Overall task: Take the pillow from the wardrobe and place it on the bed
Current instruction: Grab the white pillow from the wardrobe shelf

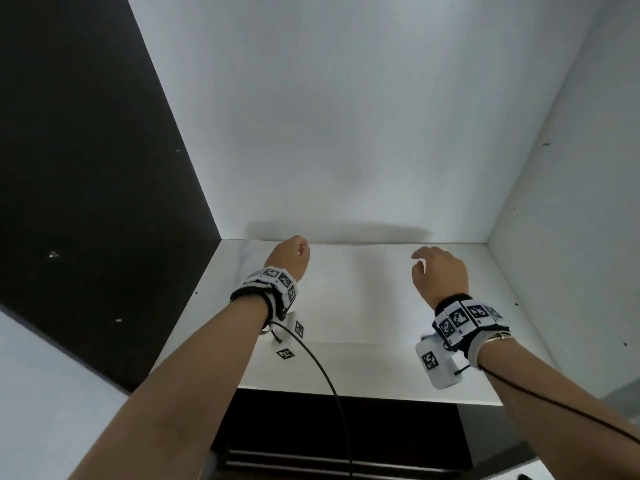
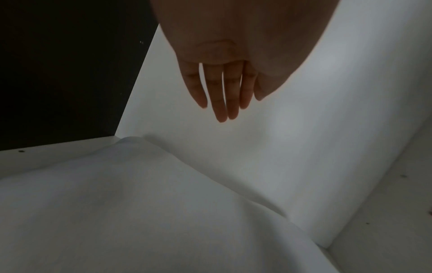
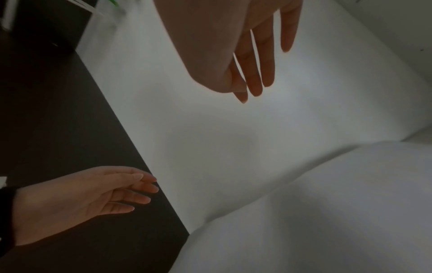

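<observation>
A white pillow lies flat on a white wardrobe shelf, reaching back to the rear wall. It fills the lower part of the left wrist view as pale fabric and the lower right of the right wrist view. My left hand hovers over its far left corner with fingers straight and empty. My right hand hangs above its right side, fingers loose and spread, holding nothing. The left hand also shows in the right wrist view, apart from the fabric.
The compartment has a white back wall, a white right side panel and a dark left panel. Below the shelf edge is a dark opening. Cables run from both wrist bands.
</observation>
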A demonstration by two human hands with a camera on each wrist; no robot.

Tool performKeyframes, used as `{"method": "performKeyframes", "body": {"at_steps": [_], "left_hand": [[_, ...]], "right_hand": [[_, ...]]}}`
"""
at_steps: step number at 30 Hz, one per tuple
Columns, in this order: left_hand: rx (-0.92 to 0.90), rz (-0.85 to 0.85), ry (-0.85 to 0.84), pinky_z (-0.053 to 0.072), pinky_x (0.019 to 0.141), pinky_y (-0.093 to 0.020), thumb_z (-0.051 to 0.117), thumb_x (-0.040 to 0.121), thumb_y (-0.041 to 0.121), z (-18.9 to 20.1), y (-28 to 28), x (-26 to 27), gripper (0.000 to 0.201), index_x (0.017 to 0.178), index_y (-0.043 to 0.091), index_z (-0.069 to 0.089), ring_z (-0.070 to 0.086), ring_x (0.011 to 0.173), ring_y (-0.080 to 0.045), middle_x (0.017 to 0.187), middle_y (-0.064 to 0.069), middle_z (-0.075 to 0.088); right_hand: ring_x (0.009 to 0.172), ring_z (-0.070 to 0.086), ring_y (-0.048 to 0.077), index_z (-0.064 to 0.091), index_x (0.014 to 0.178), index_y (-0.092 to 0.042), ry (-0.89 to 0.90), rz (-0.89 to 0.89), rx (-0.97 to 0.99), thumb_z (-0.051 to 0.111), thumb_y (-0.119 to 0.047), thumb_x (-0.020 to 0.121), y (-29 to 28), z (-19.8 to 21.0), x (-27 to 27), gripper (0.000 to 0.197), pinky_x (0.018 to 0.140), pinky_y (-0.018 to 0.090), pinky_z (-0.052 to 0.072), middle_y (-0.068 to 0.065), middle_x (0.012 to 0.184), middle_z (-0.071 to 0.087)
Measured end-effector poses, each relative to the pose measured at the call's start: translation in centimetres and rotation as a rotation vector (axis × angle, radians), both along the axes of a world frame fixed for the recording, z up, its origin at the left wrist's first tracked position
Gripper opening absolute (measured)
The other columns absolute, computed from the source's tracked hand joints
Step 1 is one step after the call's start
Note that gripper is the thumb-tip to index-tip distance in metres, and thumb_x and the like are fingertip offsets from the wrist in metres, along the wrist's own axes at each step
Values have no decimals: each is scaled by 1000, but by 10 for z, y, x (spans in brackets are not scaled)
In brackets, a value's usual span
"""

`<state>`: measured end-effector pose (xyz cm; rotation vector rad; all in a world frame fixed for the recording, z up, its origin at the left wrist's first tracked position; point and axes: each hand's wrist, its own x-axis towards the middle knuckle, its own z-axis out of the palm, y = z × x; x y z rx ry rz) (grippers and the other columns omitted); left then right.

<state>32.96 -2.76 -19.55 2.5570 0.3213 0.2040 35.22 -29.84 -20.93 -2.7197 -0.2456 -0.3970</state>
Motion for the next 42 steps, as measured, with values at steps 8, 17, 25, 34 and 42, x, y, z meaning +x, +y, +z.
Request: {"method": "performKeyframes", "body": {"at_steps": [8,17,25,34,42], "left_hand": [[72,146,196,41,100,-43,42,94,31,-63,44,59,43,131,9,45,50,122,-33,137,-15,47],[225,345,358,26,109,-58,51,86,51,-121,77,77,78,147,17,17,19,141,-36,156,-11,11],[-27,503,553,24,112,-59,59,68,71,-164,98,80,117,147,31,-17,27,138,-44,157,-19,9],[-124,513,579,33,112,-48,64,62,70,-185,108,88,111,143,4,25,41,133,-38,146,-18,40],[-150,482,495,38,105,-47,44,94,39,-187,85,90,62,136,-6,31,51,121,-44,132,-30,52]], "right_hand": [[116,52,32,51,128,-15,286,-240,15,50,-26,89,-4,-51,47,40,95,44,42,11,129,57],[141,20,37,10,148,-15,560,-518,57,64,-56,76,-26,-114,87,99,109,59,27,15,155,20],[132,33,41,14,141,-19,794,-624,163,78,-63,49,-29,-150,110,121,103,55,37,20,143,33],[127,38,40,15,138,-16,862,-596,150,83,-58,42,-25,-157,124,124,99,50,41,21,134,44],[92,57,37,26,114,-8,841,-491,309,77,-34,69,-16,-161,126,72,86,48,50,19,106,54]]}}
